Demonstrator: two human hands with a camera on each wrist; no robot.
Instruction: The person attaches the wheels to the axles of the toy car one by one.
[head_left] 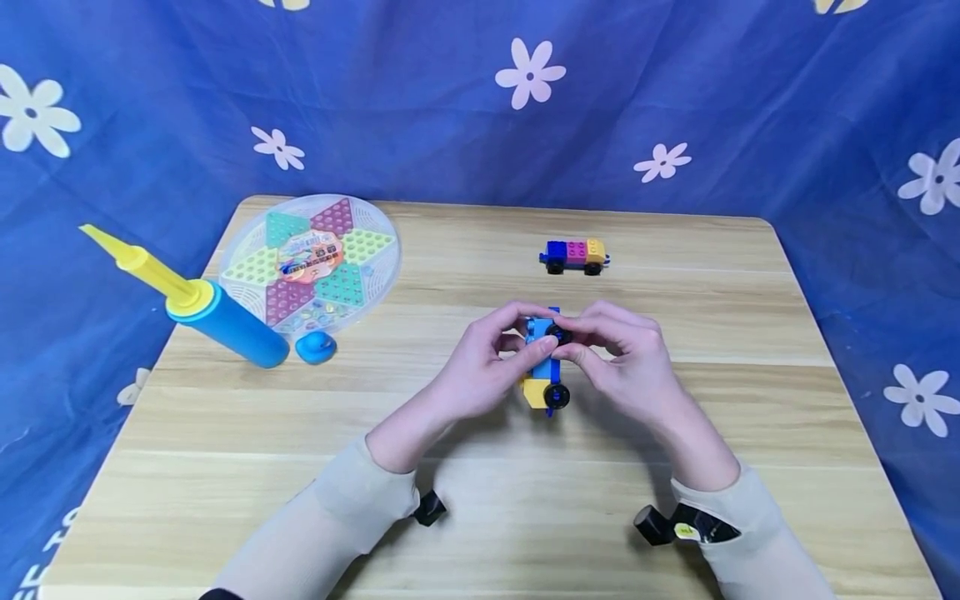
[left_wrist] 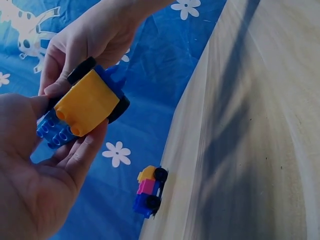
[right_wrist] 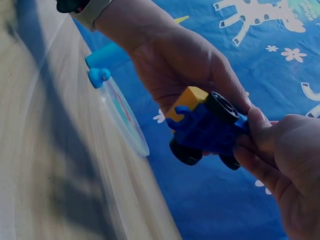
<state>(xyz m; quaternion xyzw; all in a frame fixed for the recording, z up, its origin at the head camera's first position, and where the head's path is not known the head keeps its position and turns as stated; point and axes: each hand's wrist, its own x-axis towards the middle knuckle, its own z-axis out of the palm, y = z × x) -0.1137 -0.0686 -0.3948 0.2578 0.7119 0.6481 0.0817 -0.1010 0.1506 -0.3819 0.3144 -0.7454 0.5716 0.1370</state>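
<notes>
Both hands hold a toy block car (head_left: pixel 541 367) above the middle of the table, tipped on its side. It has a blue wheeled base (right_wrist: pixel 202 131), light blue bricks (left_wrist: pixel 54 131), a yellow brick (left_wrist: pixel 90 102) and black wheels. My left hand (head_left: pixel 486 358) grips the bricks from the left, thumb across the light blue part. From the right, my right hand (head_left: pixel 628 354) pinches a black wheel (head_left: pixel 558 335) between thumb and fingers. Part of the car is hidden behind the fingers. Farther back stands a second block car (head_left: pixel 576 255) with blue, pink and yellow bricks.
At the back left lies a round board with coloured triangles (head_left: pixel 358 293). A blue pump with a yellow nozzle (head_left: pixel 232 321) and a small blue rubber duck (head_left: pixel 316 347) are beside it. Blue flowered cloth (head_left: pixel 450 125) hangs behind the wooden table (head_left: pixel 247 467).
</notes>
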